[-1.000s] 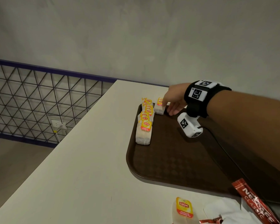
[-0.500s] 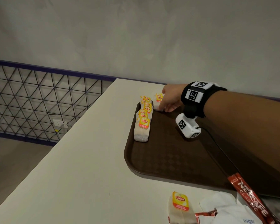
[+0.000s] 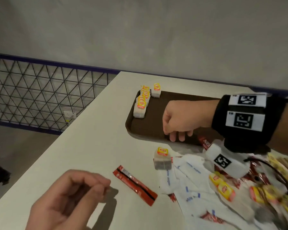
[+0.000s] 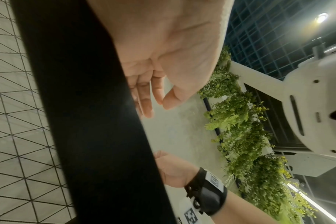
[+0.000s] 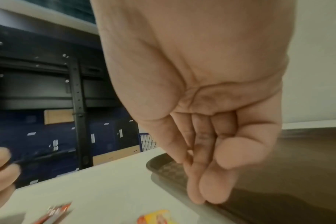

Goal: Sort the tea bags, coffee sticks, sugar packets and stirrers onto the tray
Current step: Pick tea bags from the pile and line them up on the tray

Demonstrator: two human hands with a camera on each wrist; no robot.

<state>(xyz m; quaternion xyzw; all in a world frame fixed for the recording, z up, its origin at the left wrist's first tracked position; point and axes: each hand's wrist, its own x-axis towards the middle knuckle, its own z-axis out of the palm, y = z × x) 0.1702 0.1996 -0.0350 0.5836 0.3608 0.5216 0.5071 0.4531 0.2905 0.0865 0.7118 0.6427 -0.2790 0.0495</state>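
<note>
Yellow-tagged tea bags (image 3: 142, 103) lined along the brown tray (image 3: 156, 128).

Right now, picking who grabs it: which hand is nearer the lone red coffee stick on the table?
Left. The left hand hovers just beside the coffee stick; the right hand is farther off, over the tray.

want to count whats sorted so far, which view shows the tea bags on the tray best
The head view: the tea bags sit in plain sight at the tray's far left corner. The right wrist view shows only the tray's near edge, no bags on it. The left wrist view shows neither.
</note>
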